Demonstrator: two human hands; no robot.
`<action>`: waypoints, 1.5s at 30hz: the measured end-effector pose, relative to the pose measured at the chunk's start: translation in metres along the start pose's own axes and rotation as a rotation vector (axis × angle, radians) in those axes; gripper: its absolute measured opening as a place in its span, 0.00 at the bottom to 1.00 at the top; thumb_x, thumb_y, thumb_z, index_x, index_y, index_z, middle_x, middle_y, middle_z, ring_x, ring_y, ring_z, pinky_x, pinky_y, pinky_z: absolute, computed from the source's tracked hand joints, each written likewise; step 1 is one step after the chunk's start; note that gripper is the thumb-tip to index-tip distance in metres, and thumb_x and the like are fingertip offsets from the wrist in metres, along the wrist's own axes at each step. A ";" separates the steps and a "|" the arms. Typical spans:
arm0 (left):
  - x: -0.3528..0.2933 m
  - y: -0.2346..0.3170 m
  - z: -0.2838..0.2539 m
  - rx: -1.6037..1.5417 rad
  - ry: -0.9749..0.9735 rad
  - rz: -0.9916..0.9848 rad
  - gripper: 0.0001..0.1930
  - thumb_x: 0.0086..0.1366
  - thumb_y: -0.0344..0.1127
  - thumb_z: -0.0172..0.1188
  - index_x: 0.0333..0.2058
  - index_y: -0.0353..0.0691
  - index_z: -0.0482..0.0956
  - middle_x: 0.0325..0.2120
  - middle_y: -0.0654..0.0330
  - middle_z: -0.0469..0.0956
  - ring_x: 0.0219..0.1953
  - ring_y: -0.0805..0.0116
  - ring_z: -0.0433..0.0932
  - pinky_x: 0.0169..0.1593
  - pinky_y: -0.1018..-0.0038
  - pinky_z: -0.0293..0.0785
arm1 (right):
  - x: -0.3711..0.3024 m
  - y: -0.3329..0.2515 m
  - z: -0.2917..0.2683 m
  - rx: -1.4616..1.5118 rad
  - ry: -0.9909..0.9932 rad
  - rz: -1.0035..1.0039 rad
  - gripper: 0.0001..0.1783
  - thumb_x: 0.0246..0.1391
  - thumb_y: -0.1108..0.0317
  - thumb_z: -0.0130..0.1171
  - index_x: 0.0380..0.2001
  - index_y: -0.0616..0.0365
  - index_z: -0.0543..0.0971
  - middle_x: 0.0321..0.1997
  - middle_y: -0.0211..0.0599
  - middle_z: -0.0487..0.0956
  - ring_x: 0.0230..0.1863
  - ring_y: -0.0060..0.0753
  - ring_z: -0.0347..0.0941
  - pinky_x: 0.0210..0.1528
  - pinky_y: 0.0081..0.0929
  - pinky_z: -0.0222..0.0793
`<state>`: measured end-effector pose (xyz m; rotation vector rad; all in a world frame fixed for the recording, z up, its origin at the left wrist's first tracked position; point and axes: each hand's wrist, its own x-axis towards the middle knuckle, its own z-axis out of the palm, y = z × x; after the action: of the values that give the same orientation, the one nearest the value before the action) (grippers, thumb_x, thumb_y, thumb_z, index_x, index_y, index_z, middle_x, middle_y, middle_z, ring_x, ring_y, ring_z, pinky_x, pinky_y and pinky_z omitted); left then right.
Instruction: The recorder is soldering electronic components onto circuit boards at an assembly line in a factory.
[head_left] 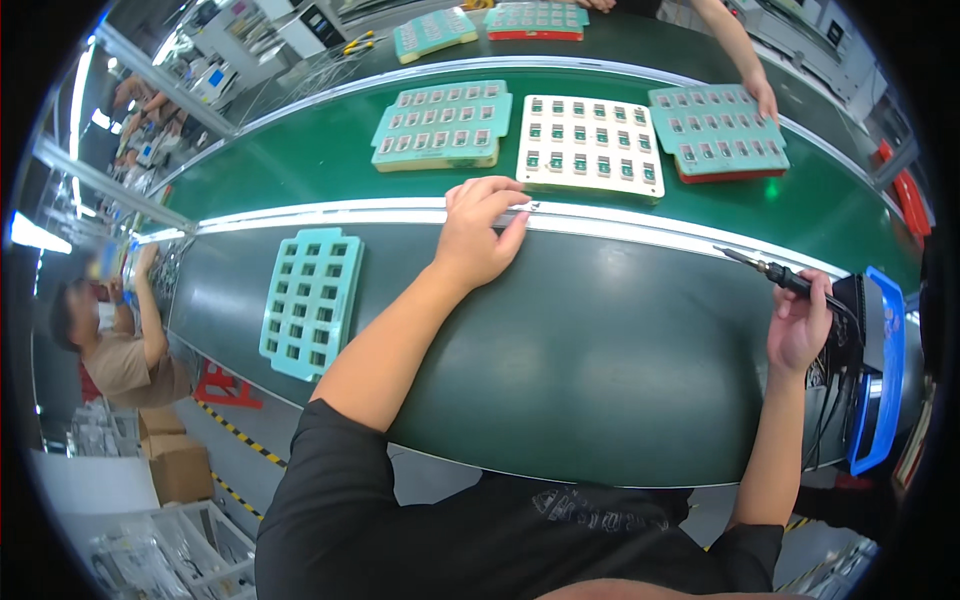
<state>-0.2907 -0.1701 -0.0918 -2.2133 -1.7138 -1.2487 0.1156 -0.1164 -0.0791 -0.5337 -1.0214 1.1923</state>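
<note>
My left hand (478,232) reaches to the metal rail along the belt, its fingers bent but apart. Its fingertips come up to the near left corner of a white tray (590,183) that carries rows of small parts. Whether they touch the tray I cannot tell, and a small light piece shows on the rail by them. At the right, my right hand (798,330) grips a soldering iron (785,278) by its black handle. The iron's tip points left, above the rail, apart from the tray.
On the green belt (300,150), filled teal trays flank the white one: one left (440,125), one right (718,130). A co-worker's hand (762,98) touches the right one. A teal tray with square holes (312,300) lies on the dark worktop. A blue-framed holder (888,370) stands far right.
</note>
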 end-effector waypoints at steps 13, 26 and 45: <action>-0.006 -0.011 -0.006 0.063 -0.009 -0.024 0.08 0.54 0.30 0.61 0.34 0.40 0.80 0.40 0.58 0.77 0.47 0.60 0.73 0.53 0.66 0.61 | -0.003 0.010 0.020 0.011 -0.001 -0.026 0.12 0.63 0.63 0.47 0.33 0.61 0.72 0.25 0.34 0.70 0.23 0.22 0.63 0.26 0.19 0.58; -0.016 -0.030 -0.012 0.118 -0.076 -0.053 0.11 0.54 0.32 0.61 0.38 0.41 0.79 0.44 0.58 0.76 0.50 0.59 0.72 0.56 0.64 0.59 | -0.009 0.024 0.030 0.011 0.002 -0.011 0.12 0.64 0.64 0.47 0.33 0.61 0.72 0.28 0.33 0.71 0.23 0.22 0.63 0.27 0.21 0.59; -0.014 -0.041 -0.017 0.076 -0.170 0.011 0.08 0.60 0.29 0.57 0.38 0.35 0.79 0.45 0.50 0.76 0.47 0.54 0.74 0.52 0.66 0.68 | -0.006 0.029 0.049 -0.016 0.121 -0.004 0.08 0.57 0.66 0.55 0.27 0.57 0.74 0.21 0.30 0.73 0.17 0.15 0.66 0.16 0.13 0.60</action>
<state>-0.3349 -0.1744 -0.1059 -2.3402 -1.7714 -1.0008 0.0584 -0.1205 -0.0817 -0.6095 -0.9289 1.1350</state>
